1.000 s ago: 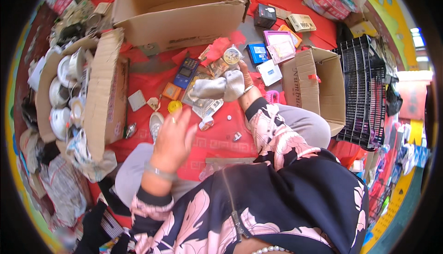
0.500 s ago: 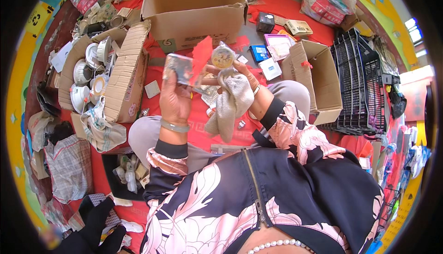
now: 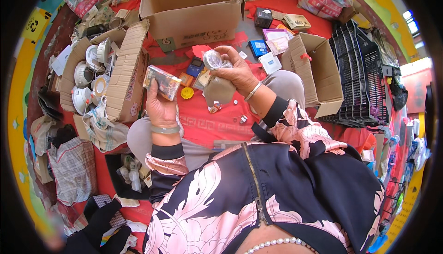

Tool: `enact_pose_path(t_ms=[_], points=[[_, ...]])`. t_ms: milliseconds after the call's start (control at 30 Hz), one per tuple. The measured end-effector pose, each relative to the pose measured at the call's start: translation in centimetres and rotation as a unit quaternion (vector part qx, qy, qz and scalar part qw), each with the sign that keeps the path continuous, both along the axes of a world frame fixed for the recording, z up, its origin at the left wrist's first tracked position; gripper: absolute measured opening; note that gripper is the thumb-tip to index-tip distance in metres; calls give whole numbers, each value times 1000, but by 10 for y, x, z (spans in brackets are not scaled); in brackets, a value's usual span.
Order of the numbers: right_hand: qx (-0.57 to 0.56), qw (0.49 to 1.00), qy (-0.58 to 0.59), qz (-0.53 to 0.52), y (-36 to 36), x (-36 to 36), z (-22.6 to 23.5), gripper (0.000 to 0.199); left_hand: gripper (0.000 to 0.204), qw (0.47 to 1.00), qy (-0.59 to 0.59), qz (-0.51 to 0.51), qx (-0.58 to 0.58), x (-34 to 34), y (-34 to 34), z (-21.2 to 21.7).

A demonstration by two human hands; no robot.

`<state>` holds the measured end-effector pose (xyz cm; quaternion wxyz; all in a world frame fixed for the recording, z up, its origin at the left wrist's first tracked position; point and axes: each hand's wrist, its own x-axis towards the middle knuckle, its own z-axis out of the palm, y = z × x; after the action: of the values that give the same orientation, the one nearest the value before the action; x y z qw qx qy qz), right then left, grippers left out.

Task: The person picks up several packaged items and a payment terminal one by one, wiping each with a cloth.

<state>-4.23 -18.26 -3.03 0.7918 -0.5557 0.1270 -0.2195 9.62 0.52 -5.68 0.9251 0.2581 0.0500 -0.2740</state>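
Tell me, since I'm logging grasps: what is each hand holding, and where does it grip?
The left hand holds a small shiny packet by its lower edge. The right hand pinches a clear wrapped round thing and a grey cloth at its top.

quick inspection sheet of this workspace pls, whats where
surface: red cloth over the person's lap and the floor
job's things: left hand holds a small clear-wrapped box; right hand holds a round clear-wrapped item and a grey cloth
clutter: small boxes, a yellow disc, tiny metal bits on the cloth
hands: both closed on their items
cables: nothing seen
surroundings: big open cardboard box, box of white cups, smaller empty box, black crate
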Motion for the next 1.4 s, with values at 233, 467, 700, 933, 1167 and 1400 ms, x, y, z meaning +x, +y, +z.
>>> enact_pose_path(t_ms=[233,467,700,933,1167,1400], points=[[-103,993,-51,-22,0,3,-10,53,43,981,-5,-170,-95,-18,-9,13],[-291,952,-76,-64,16,8,-3,54,43,960,-64,-259,-81,-34,-21,11],[-170,982,-67,-54,24,-6,29,51,44,958,-137,-222,-117,-37,-20,19],[-90,993,42,58,-1,-23,48,36,29,895,-372,-245,17,-43,-10,59],[-299,950,-79,48,0,-20,41,29,23,798,-551,-227,88,-41,-16,48],[-269,957,-107,18,5,-18,33,27,24,777,-590,-198,98,-41,-18,52]])
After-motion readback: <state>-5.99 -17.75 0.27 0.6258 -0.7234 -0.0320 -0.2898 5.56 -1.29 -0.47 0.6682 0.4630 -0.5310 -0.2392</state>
